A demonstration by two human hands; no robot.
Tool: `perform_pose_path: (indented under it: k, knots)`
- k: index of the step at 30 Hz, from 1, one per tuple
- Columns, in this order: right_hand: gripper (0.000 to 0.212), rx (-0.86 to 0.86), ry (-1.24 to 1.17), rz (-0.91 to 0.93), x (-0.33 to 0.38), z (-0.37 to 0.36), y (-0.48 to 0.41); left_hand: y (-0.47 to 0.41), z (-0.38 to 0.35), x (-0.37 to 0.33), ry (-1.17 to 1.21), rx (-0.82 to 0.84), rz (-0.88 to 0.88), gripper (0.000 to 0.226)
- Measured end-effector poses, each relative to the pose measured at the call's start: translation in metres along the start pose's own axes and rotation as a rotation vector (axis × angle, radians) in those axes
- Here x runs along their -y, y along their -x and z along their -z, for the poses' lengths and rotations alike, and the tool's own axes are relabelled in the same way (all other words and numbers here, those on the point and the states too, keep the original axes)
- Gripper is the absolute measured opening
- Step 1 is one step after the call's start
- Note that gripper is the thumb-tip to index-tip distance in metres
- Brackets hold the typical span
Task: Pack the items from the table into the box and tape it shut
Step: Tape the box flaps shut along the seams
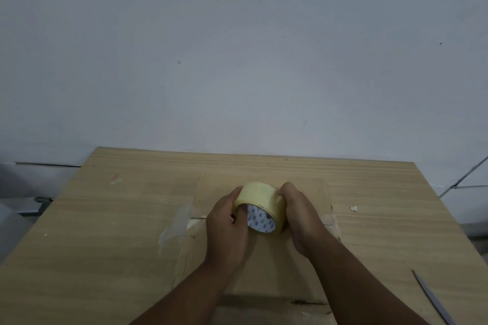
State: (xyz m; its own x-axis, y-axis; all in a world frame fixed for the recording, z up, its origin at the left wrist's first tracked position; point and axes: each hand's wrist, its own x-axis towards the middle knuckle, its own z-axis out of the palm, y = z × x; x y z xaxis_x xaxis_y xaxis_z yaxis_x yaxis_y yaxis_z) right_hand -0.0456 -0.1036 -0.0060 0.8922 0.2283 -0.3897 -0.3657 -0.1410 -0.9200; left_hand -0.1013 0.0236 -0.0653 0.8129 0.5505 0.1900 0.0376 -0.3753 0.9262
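Observation:
A brown cardboard box (266,266) lies on the wooden table (105,232) with its top flaps folded down. Above the box I hold a roll of clear yellowish tape (260,206) on its side, its white printed core facing me. My left hand (228,229) grips the roll's left side, with fingers reaching into the core. My right hand (298,215) grips the right side, fingers curled over the outer tape surface. Old tape strips cling to the box's left edge.
A pair of scissors (433,298) lies at the table's right front edge. A small white scrap (353,208) sits right of the box. A pale wall (237,60) stands right behind the table.

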Motion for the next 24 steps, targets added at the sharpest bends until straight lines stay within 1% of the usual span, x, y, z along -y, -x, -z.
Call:
perform_pose_path:
  k: [5,8,11,13,15,18,20,21,24]
  knots:
    - [0.033,0.030,-0.046,0.015,0.000,0.003,0.001,0.000,0.000,0.002,0.000,0.007,-0.001,0.037]
    - [0.037,0.033,0.016,0.058,0.000,0.002,0.002,0.000,0.000,0.003,0.000,0.007,0.007,0.038]
    - [0.056,0.092,0.098,0.089,-0.004,0.003,0.003,0.000,0.000,0.003,0.007,0.012,0.008,0.039]
    - [0.061,0.124,0.101,0.118,-0.006,0.006,0.006,-0.001,0.000,0.002,0.014,0.015,0.004,0.040]
    - [0.056,0.166,0.069,0.117,-0.006,0.013,0.010,-0.001,-0.001,0.002,0.017,0.020,0.003,0.041]
    - [0.039,0.223,0.033,0.102,-0.010,0.021,0.011,-0.001,0.000,0.002,0.001,0.023,-0.003,0.043]
    - [0.031,0.203,0.045,0.080,-0.012,0.023,0.010,-0.001,0.000,0.003,-0.003,0.017,-0.006,0.043]
    - [0.030,0.181,0.058,0.056,-0.014,0.023,0.009,-0.002,0.000,0.004,-0.006,0.015,-0.004,0.042]
    - [0.038,0.136,0.047,0.035,-0.020,0.023,0.002,-0.002,-0.001,0.005,-0.002,0.016,-0.003,0.041]
